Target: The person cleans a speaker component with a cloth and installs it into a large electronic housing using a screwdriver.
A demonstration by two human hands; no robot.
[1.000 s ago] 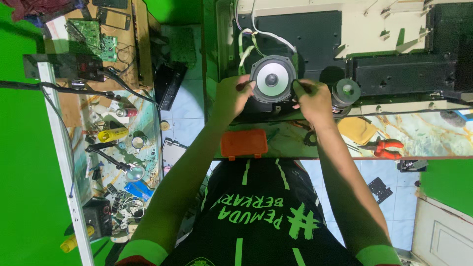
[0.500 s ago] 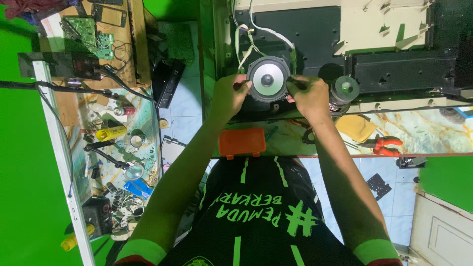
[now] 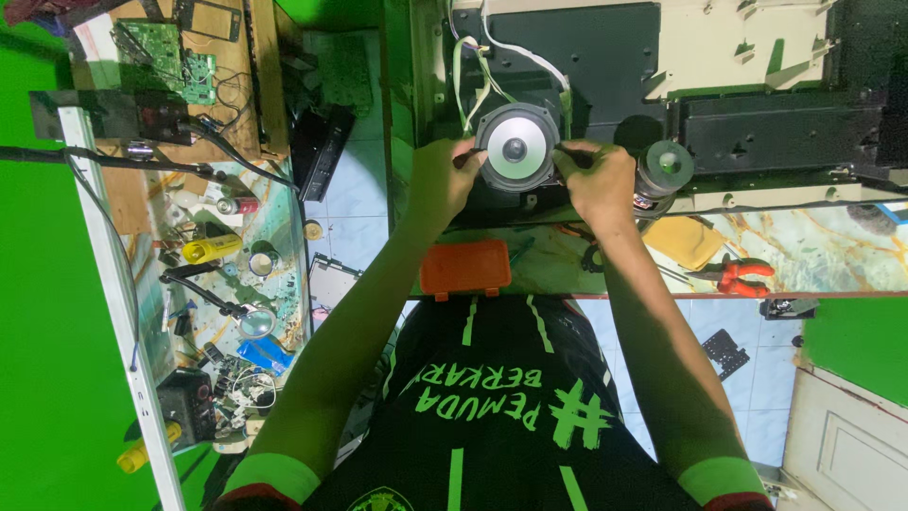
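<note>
A round speaker with a silver cone and black frame sits in the black panel of an opened cabinet on the table. My left hand grips the frame's left edge. My right hand grips its right edge. White and green wires run from behind the speaker up over the panel. A smaller round speaker lies just right of my right hand.
An orange box rests at the table's near edge, and red-handled pliers lie to the right. A side bench on the left holds circuit boards, a magnifier, a yellow tool and several small parts.
Both hands have closed in on the speaker's rim. The speaker has shifted slightly to the left between them.
</note>
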